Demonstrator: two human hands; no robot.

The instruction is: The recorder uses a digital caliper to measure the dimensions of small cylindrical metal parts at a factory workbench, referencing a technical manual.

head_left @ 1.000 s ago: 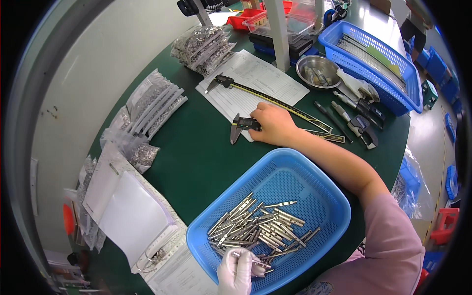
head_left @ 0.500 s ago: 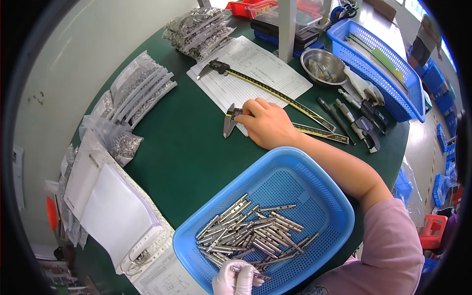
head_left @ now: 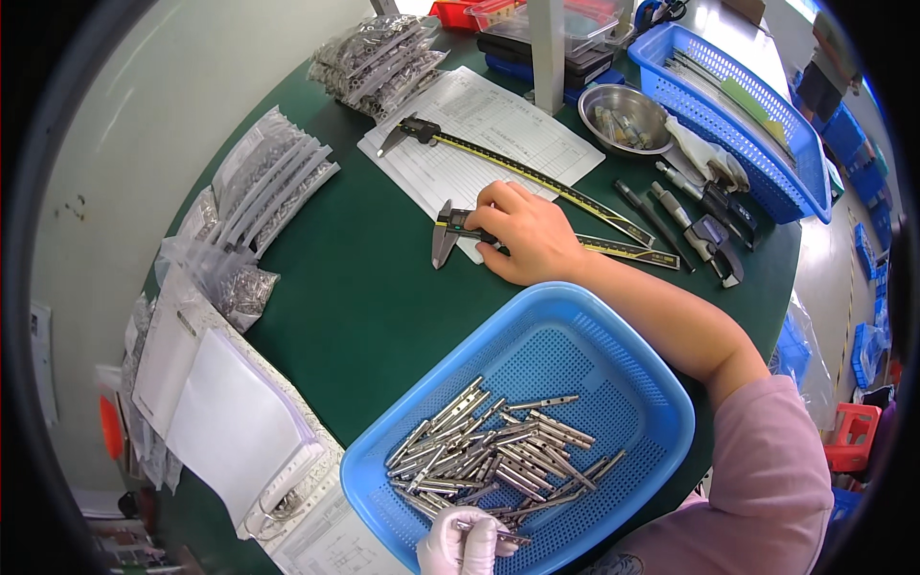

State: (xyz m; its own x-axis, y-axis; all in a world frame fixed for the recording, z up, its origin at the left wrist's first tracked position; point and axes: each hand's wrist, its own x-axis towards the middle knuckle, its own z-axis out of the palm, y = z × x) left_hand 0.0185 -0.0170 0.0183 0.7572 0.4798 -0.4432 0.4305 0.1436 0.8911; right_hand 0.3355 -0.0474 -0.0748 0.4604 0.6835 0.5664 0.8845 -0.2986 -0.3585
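My right hand (head_left: 525,235) rests on a steel caliper (head_left: 455,230) lying on the green table, fingers closed around its slider. A longer caliper (head_left: 517,172) lies across a printed sheet (head_left: 479,125) just beyond. My left hand (head_left: 465,541), in a white glove, is at the lower edge over a blue perforated basket (head_left: 613,355) and pinches a metal pin (head_left: 489,530). Several more metal pins (head_left: 498,450) lie heaped in the basket's near half.
Clear bags of small metal parts (head_left: 379,53) and more bags (head_left: 264,187) line the table's left and far side. A steel bowl (head_left: 623,117), black tools (head_left: 704,225) and a second blue basket (head_left: 738,105) sit at the right. White paper sheets (head_left: 230,422) lie at the left.
The view has shifted, so everything sits lower and larger. My right hand stays on the caliper; my left hand stays at the basket's near edge among the pins.
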